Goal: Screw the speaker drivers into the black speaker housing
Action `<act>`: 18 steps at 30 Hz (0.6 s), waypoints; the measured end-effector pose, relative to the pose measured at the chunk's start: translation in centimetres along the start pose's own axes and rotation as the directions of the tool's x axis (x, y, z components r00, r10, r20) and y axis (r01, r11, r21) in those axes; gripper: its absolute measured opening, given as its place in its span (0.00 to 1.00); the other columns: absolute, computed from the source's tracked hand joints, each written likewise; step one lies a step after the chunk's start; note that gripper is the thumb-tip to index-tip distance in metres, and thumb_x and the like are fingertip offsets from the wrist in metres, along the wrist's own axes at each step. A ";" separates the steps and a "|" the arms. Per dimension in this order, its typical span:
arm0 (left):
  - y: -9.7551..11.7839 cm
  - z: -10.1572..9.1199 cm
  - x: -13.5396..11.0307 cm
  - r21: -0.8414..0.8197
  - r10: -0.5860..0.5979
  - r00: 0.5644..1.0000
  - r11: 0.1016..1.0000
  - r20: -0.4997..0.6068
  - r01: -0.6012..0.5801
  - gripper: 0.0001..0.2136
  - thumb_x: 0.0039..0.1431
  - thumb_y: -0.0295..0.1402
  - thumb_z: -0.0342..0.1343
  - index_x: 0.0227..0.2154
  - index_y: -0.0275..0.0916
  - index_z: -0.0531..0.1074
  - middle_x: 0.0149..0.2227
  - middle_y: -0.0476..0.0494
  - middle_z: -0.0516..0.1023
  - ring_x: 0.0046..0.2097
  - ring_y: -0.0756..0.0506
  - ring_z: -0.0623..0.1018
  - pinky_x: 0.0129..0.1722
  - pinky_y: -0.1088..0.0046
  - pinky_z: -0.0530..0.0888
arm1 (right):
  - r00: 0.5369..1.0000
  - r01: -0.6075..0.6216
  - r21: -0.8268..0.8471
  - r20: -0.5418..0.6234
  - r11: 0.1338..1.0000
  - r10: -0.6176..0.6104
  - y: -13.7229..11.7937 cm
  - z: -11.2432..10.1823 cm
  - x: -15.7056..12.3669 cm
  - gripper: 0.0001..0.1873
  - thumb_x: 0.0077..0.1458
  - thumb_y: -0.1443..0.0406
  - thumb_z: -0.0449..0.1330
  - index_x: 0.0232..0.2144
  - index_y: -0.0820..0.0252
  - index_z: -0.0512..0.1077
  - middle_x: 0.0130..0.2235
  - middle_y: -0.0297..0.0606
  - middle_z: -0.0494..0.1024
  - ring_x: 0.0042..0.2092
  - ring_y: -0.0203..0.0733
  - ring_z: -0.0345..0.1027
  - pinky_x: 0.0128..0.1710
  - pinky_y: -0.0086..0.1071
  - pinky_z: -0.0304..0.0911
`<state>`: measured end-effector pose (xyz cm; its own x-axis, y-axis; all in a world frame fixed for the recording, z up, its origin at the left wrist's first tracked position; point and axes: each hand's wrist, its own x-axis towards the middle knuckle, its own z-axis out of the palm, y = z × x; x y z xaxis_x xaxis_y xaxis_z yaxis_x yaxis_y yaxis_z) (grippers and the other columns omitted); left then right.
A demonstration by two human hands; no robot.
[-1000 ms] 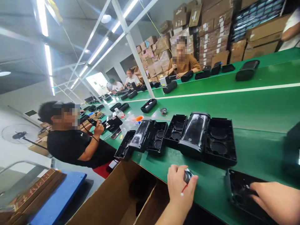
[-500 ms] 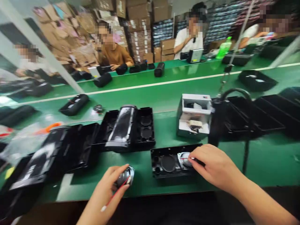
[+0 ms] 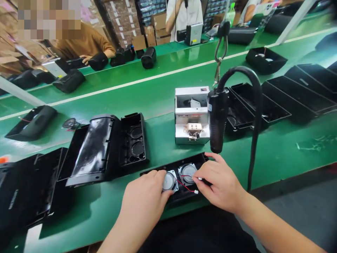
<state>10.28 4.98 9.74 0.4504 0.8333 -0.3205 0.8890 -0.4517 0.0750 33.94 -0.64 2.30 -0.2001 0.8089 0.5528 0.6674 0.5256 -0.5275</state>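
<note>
At the near edge of the green bench (image 3: 276, 154), a black housing (image 3: 184, 189) lies open side up. Its long axis runs left to right, with the right end angled a little away. It holds two round speaker units side by side. The left hand (image 3: 143, 207) has its fingers held close together, tips curled onto the left driver (image 3: 168, 181). The right hand (image 3: 221, 184) pinches a red wire (image 3: 184, 185) between thumb and forefinger just beside the right driver (image 3: 187, 174).

Behind, to the left, a second housing (image 3: 133, 140) shows two empty round seats, with a curved grille cover (image 3: 92, 147) touching its left side. Straight behind stands a white feeder box (image 3: 192, 116), and a black screwdriver (image 3: 218, 119) hangs upright just beside it. Open black trays (image 3: 276, 105) sit in a row to the right.

Further off, a white line (image 3: 147, 80) runs along the green belt. Across it sits a person in a brown top (image 3: 86, 42), and cartons (image 3: 123, 17) are stacked behind.
</note>
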 end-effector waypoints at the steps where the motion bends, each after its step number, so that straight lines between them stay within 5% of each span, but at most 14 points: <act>1: 0.0 0.1 0.0 0.004 -0.014 1.000 1.000 0.000 0.014 0.12 0.64 0.38 0.67 0.49 0.46 0.78 0.47 0.42 0.86 0.47 0.33 0.85 0.42 0.60 0.78 | 1.000 -0.007 0.008 0.003 1.000 0.007 0.0 0.0 0.0 0.07 0.64 0.73 0.62 0.40 0.55 0.73 0.32 0.28 0.77 0.34 0.37 0.70 0.65 0.53 0.57; 9: 0.2 0.3 -0.2 -0.017 -0.042 0.999 0.999 0.021 0.042 0.19 0.65 0.31 0.66 0.57 0.46 0.76 0.53 0.43 0.84 0.51 0.34 0.84 0.46 0.58 0.79 | 1.000 -0.028 0.059 0.005 0.998 0.028 0.0 -0.2 0.0 0.08 0.63 0.73 0.63 0.40 0.54 0.74 0.33 0.27 0.78 0.34 0.37 0.71 0.65 0.53 0.56; 18: 0.5 -0.5 0.4 0.018 -0.099 0.989 0.995 0.109 0.098 0.09 0.64 0.33 0.67 0.45 0.45 0.75 0.46 0.45 0.83 0.48 0.36 0.83 0.44 0.60 0.76 | 0.999 -0.048 0.060 -0.001 0.997 0.048 0.0 -0.1 0.2 0.08 0.63 0.74 0.63 0.39 0.56 0.75 0.33 0.28 0.79 0.34 0.36 0.71 0.65 0.53 0.55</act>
<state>10.95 5.21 10.09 0.3481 0.8345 -0.4271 0.9273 -0.3735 0.0261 33.99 -0.49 2.53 -0.1672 0.8328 0.5277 0.6320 0.5013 -0.5910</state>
